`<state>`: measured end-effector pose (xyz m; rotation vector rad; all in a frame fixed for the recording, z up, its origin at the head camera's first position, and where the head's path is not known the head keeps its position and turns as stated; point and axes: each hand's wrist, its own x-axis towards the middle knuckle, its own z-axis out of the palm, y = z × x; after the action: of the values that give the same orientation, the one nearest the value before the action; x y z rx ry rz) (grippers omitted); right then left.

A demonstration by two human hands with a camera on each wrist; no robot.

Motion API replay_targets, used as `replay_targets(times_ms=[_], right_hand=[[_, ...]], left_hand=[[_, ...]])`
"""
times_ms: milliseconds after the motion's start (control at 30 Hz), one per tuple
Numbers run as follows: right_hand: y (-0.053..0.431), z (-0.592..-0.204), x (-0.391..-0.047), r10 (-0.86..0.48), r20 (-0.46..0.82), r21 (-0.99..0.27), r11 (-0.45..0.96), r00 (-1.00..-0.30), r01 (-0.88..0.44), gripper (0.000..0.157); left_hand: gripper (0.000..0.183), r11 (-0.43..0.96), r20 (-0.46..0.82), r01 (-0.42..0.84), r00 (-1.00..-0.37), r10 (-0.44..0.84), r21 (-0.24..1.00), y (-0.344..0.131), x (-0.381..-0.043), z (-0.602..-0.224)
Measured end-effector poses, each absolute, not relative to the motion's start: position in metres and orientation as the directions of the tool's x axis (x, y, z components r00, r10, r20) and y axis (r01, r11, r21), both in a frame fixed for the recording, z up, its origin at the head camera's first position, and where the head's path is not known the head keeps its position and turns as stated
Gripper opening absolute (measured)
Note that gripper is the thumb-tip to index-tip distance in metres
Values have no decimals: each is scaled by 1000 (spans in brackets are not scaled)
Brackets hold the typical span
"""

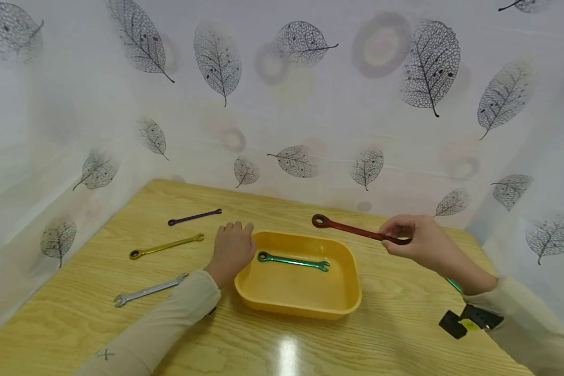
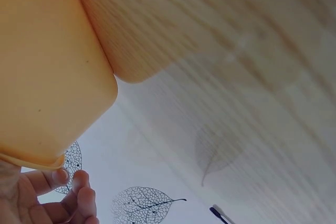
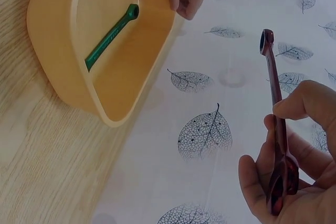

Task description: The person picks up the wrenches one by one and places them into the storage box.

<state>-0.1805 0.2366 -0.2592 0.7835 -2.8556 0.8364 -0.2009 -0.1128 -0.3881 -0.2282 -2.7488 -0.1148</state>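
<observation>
My right hand (image 1: 418,237) pinches a dark red combination wrench (image 1: 350,228) by one end, in the air past the right side of a yellow plastic basin (image 1: 296,312). In the right wrist view the thumb lies over the red wrench (image 3: 275,82), with the fingers under it. My left hand (image 1: 233,248) holds the basin's left rim; in the left wrist view its fingers (image 2: 84,198) are bent beside the rim. Inside the basin lies a green combination wrench (image 1: 293,261), ring end to the left.
Left of the basin, a purple wrench (image 1: 195,217), a gold wrench (image 1: 166,246) and a silver wrench (image 1: 150,290) lie spaced apart on the wooden table (image 1: 244,350). A green object (image 1: 454,284) is mostly hidden behind the right forearm. Leaf-printed cloth (image 1: 310,115) hangs behind the table.
</observation>
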Motion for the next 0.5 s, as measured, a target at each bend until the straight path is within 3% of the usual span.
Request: replay_targets(times_ms=[500], right_hand=[[217, -262, -181, -498, 171, -543, 672, -850, -503, 11]], left_hand=[[11, 984, 377, 173, -915, 143, 48, -112, -200, -387]])
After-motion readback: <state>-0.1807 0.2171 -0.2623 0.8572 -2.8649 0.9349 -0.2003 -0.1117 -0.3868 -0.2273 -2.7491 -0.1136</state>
